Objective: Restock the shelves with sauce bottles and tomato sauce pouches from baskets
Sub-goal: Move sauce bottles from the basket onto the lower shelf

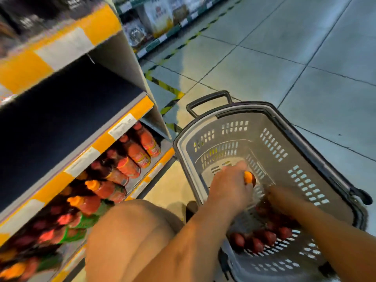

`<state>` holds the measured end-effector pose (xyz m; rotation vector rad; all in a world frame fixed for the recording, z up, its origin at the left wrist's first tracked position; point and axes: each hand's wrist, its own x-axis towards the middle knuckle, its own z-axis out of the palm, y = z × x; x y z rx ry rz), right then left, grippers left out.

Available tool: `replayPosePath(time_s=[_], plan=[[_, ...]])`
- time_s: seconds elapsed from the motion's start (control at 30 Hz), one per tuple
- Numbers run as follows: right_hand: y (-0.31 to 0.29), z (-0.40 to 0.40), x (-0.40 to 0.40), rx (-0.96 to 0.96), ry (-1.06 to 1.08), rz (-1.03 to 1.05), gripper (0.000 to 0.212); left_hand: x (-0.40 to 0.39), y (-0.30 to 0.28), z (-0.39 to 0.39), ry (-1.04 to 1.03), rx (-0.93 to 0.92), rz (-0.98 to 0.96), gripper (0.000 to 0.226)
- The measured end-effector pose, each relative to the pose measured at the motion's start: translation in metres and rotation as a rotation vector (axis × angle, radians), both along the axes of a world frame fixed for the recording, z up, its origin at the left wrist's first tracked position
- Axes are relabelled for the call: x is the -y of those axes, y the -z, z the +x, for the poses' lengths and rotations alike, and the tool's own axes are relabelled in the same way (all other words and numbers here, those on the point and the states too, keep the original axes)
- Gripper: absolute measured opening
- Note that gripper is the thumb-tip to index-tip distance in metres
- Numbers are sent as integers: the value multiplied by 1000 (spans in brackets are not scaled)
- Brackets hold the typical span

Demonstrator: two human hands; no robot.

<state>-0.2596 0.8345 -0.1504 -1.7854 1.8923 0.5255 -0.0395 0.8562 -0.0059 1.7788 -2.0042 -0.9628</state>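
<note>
A grey plastic basket (317, 151) stands on the floor to the right of the shelves. Several red-capped sauce bottles (262, 239) lie in its near end. My left hand (227, 186) is inside the basket and grips an orange-capped sauce bottle (249, 178) by its top. Just to the right, my right hand (282, 198) reaches down among the bottles; it is blurred and its fingers are hidden. On the low shelf (150, 169) at the left, rows of red sauce bottles (132, 157) lie on their sides, some with orange caps (92, 185).
Above the low shelf is a dark shelf level (61, 119) with yellow price strips. My bent knee (130, 231) sits between shelf and basket. The basket's black handle (209, 100) points away. Tiled floor with yellow-black tape (164, 86) stretches ahead; another stocked rack (158, 19) stands far off.
</note>
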Motion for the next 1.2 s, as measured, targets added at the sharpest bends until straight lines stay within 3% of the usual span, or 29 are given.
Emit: replayPosePath(time_s=[0.1,0.17,0.4,0.6,0.9,1.2], plan=[[5,-3,-2,30,14,9,40,-6,-21,14,-115,-123,-20,15],[-3,1,0,71,47,-34,34,-11,-34,23,-171,-180,-49,15],[-140,63,-33,523,263,-500,7,-50,-82,72,-299,-454,-322,19],[-210,110,-71,851,478,-775,25,-108,-120,130,-439,-602,-503,23],[-290,181,-110,1168,417,-746,30,-214,-150,243,-728,-493,-660,27],[-320,297,-140,1385,93,-554,36,-330,-144,347,-1149,-410,-814,28]])
